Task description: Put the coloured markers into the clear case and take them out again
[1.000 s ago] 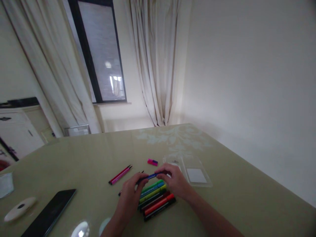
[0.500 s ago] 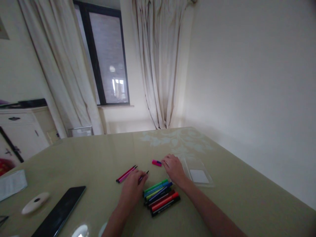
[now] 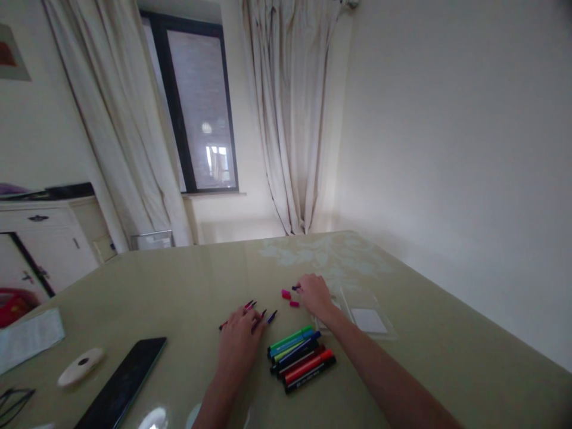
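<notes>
My left hand (image 3: 241, 325) rests low over the table, its fingers closed around uncapped markers; dark tips (image 3: 272, 316) poke out past the fingertips. Beneath and beyond it lie pink-red uncapped markers (image 3: 249, 305), partly covered by the hand. My right hand (image 3: 315, 295) is farther forward, pinching a small dark purple marker cap (image 3: 295, 288). Pink marker caps (image 3: 286, 294) lie loose just left of the right hand. Between my forearms is a row of capped markers (image 3: 301, 357) in green, blue, black and red.
A clear plastic case (image 3: 388, 330) with a white insert lies right of my right hand. To the left are a black phone-like slab (image 3: 123, 381), a white oval object (image 3: 80, 366), glasses (image 3: 15, 402) and a pale cloth-like item (image 3: 31, 333). A wall borders the table's right side.
My right hand has drawn a dark cap away from the pink caps, which now lie loose. Another dark marker tip shows by my left hand, which has shifted over the pink markers. The view has turned slightly left.
</notes>
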`<state>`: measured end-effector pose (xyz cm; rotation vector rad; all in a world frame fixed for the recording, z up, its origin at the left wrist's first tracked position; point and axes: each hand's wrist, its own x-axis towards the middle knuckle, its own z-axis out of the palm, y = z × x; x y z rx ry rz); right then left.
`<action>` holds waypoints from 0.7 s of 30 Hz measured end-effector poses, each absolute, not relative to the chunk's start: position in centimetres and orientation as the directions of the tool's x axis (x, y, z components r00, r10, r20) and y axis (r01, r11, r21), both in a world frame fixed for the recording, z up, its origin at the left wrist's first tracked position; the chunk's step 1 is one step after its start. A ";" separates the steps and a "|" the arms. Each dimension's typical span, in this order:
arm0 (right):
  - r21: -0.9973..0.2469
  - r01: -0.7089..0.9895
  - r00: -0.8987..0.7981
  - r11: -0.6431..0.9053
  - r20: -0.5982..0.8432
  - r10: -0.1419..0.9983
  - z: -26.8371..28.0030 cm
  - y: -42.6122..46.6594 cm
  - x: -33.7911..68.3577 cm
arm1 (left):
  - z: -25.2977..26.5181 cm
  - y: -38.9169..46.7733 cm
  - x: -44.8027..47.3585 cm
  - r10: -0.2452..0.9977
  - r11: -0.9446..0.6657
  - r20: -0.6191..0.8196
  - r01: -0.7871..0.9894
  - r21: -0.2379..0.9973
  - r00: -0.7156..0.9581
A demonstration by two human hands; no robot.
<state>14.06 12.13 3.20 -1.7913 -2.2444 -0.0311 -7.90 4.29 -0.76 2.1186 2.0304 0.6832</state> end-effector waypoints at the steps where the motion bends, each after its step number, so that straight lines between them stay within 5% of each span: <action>1: -0.185 0.951 -0.199 0.249 0.251 0.947 3.2 11.4 14.5 | -0.8 4.2 -7.8 0.971 -0.094 0.240 0.917 0.387 -0.001; 4: -0.440 0.813 -0.206 0.382 0.396 0.895 2.4 8.7 15.9 | -1.1 4.3 -7.3 0.957 -0.132 0.290 0.900 0.415 0.006; 8: -0.679 0.548 -0.145 0.488 0.498 0.855 1.1 6.1 17.4 | -1.0 4.4 -5.9 0.940 -0.271 0.337 0.721 0.638 0.055; 11: -0.738 0.455 -0.135 0.499 0.496 0.858 1.2 5.8 17.8 | -0.9 4.1 -4.9 0.942 -0.312 0.324 0.591 0.744 0.090; 21: -0.755 0.388 -0.173 0.529 0.504 0.846 1.8 5.7 17.6 | -0.5 3.4 -5.0 0.949 -0.294 0.305 0.554 0.779 0.074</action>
